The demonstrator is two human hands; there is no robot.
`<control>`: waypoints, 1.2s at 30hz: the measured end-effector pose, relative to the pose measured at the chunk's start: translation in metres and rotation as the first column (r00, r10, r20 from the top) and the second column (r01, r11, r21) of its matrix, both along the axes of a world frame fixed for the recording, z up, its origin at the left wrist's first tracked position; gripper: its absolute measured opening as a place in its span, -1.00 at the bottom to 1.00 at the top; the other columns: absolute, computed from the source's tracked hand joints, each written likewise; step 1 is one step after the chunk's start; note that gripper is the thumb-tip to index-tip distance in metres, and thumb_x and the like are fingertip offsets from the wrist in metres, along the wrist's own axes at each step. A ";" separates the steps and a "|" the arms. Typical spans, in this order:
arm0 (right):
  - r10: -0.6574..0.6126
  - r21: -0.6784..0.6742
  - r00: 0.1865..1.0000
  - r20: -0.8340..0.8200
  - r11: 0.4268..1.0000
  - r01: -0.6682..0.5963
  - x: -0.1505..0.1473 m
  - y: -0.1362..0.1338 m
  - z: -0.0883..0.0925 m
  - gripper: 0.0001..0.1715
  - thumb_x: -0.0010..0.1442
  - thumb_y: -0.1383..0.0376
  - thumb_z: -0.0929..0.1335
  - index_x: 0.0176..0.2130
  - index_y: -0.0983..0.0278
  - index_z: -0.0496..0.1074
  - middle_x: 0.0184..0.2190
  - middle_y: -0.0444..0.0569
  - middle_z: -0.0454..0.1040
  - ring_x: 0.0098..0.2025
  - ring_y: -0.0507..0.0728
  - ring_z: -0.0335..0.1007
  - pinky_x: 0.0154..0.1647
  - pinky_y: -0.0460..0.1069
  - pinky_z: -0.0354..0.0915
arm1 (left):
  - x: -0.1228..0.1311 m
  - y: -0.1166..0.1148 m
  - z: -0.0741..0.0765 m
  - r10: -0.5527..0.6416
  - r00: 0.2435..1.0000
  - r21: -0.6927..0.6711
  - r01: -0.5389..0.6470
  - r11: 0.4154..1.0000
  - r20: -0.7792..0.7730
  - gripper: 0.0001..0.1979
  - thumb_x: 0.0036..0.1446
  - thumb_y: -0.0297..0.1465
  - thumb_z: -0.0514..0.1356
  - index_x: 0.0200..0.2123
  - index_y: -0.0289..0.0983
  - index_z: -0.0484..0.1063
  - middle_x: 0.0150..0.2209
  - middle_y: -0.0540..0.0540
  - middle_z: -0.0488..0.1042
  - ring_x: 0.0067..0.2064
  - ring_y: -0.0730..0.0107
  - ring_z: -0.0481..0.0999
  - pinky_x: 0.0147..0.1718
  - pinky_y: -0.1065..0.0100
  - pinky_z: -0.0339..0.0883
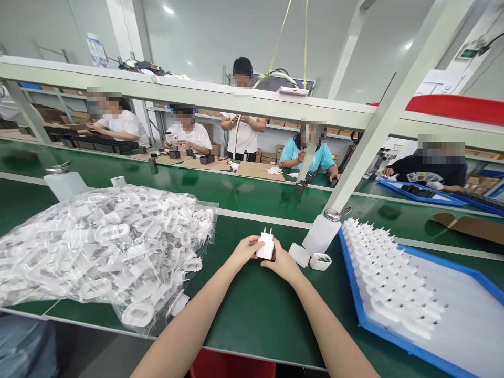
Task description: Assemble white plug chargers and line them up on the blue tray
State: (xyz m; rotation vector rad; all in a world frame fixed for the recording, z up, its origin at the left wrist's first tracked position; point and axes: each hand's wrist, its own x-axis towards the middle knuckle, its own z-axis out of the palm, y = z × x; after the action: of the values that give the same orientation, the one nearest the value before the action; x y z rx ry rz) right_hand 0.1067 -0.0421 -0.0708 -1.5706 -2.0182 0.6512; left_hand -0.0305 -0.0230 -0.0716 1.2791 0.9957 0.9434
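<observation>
Both the left hand point(244, 251) and the right hand point(282, 262) grip a white charger plug point(265, 245) just above the green worktop point(252, 310), its long axis upright and its two prongs pointing up, between the clear bag point(98, 247) and the blue tray point(356, 299).

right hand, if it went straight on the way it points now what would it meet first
The right hand points forward and left and is closed on the white charger, so that comes first. Just past it is the left hand, as far as depth can be judged.
</observation>
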 end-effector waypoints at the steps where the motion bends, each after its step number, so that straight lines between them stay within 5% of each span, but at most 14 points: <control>1: -0.021 0.024 0.999 0.032 1.000 0.020 -0.001 -0.001 0.001 -0.16 -0.27 0.25 0.36 -0.02 0.27 -0.06 -0.28 -0.01 0.30 -0.30 0.15 0.25 -0.40 -0.01 0.14 | 0.001 -0.001 0.000 0.005 1.000 0.008 -0.004 1.000 -0.019 -0.68 -0.13 -0.28 0.05 -0.27 -0.32 0.25 -0.37 -0.08 0.36 -0.44 0.53 0.34 -0.58 0.53 0.20; 5: -0.078 0.133 0.993 0.083 0.989 0.067 -0.006 -0.007 0.006 -0.34 -0.27 0.13 0.34 -0.15 0.27 0.11 -0.27 -0.01 0.29 -0.26 0.17 0.22 -0.38 -0.01 0.13 | 0.008 -0.008 0.001 0.134 0.979 0.200 -0.101 0.974 -0.156 -0.69 -0.10 -0.28 0.00 -0.27 -0.32 0.23 -0.37 -0.07 0.36 -0.39 0.47 0.34 -0.47 0.46 0.22; 8: -0.045 0.163 0.997 0.062 0.986 0.035 -0.008 -0.012 0.008 -0.47 -0.27 0.09 0.32 -0.27 0.25 0.19 -0.34 -0.07 0.30 -0.32 0.12 0.24 -0.43 -0.04 0.14 | 0.008 -0.016 0.005 0.268 0.932 0.441 -0.139 0.887 -0.245 -0.70 -0.07 -0.30 -0.05 -0.23 -0.28 0.19 -0.29 -0.06 0.34 -0.29 0.43 0.33 -0.32 0.41 0.18; 11: -0.027 0.213 0.996 0.083 0.977 0.008 -0.009 -0.015 0.009 -0.49 -0.33 0.09 0.34 -0.34 0.27 0.22 -0.41 -0.08 0.29 -0.37 0.09 0.23 -0.48 -0.07 0.14 | 0.002 -0.019 0.009 0.214 0.898 0.576 0.052 0.815 -0.384 -0.69 -0.09 -0.30 -0.04 -0.21 -0.23 0.18 -0.23 -0.04 0.31 -0.23 0.39 0.30 -0.24 0.38 0.13; 15: -0.011 0.234 0.992 0.126 0.972 -0.019 -0.010 -0.017 0.009 -0.51 -0.34 0.09 0.34 -0.36 0.26 0.24 -0.47 -0.11 0.30 -0.41 0.07 0.22 -0.50 -0.08 0.12 | -0.003 -0.016 0.011 0.058 0.859 0.572 0.286 0.769 -0.509 -0.73 -0.13 -0.30 -0.01 -0.29 -0.22 0.25 -0.25 -0.03 0.32 -0.23 0.38 0.29 -0.23 0.39 0.12; 21: -0.021 0.209 0.986 0.165 0.978 -0.014 -0.010 -0.016 0.006 -0.61 -0.36 0.15 0.34 -0.45 0.27 0.25 -0.53 -0.15 0.30 -0.49 0.04 0.22 -0.55 -0.11 0.09 | 0.008 -0.022 0.009 0.241 0.832 0.576 0.111 0.810 -0.499 -0.81 -0.09 -0.31 -0.07 -0.43 -0.24 0.27 -0.43 0.01 0.36 -0.40 0.44 0.33 -0.41 0.43 0.18; 25: -0.032 0.252 0.985 0.171 0.968 -0.013 -0.010 -0.015 0.004 -0.62 -0.41 0.16 0.35 -0.51 0.28 0.23 -0.54 -0.13 0.29 -0.51 0.04 0.21 -0.56 -0.11 0.09 | 0.013 -0.026 0.009 0.383 0.804 0.673 0.028 0.739 -0.454 -0.83 -0.07 -0.35 -0.09 -0.49 -0.24 0.26 -0.47 0.03 0.35 -0.44 0.48 0.33 -0.44 0.44 0.18; 30: -0.020 0.305 0.990 0.138 0.952 -0.023 -0.012 -0.019 0.010 -0.63 -0.36 0.14 0.33 -0.50 0.29 0.21 -0.53 -0.10 0.28 -0.47 0.07 0.21 -0.50 -0.08 0.12 | 0.012 -0.027 0.012 0.422 0.808 0.742 0.029 0.669 -0.411 -0.83 -0.07 -0.36 -0.09 -0.50 -0.25 0.26 -0.48 0.02 0.34 -0.45 0.49 0.33 -0.45 0.45 0.19; 33: 0.021 0.204 0.996 0.089 0.978 -0.039 -0.010 -0.026 0.025 -0.55 -0.36 0.11 0.34 -0.44 0.29 0.21 -0.49 -0.08 0.27 -0.45 0.09 0.21 -0.50 -0.05 0.13 | 0.008 -0.028 0.016 0.407 0.830 0.754 0.025 0.656 -0.382 -0.81 -0.06 -0.36 -0.11 -0.48 -0.26 0.26 -0.48 0.01 0.34 -0.46 0.48 0.33 -0.48 0.45 0.19; 36: 0.173 -0.060 0.962 -0.212 0.980 -0.190 -0.001 -0.035 0.039 -0.46 -0.32 0.10 0.34 -0.33 0.29 0.16 -0.46 -0.12 0.26 -0.53 0.02 0.21 -0.58 -0.09 0.12 | 0.004 -0.033 0.019 0.388 0.856 0.766 0.014 0.643 -0.341 -0.78 -0.03 -0.35 -0.13 -0.36 -0.28 0.22 -0.50 -0.01 0.33 -0.52 0.49 0.31 -0.56 0.45 0.19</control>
State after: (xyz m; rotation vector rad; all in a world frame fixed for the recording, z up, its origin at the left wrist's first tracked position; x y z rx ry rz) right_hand 0.1056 -0.0776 -0.0320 -1.3095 -2.0152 0.9356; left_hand -0.0262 -0.0557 -0.0528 2.2362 1.1879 1.3193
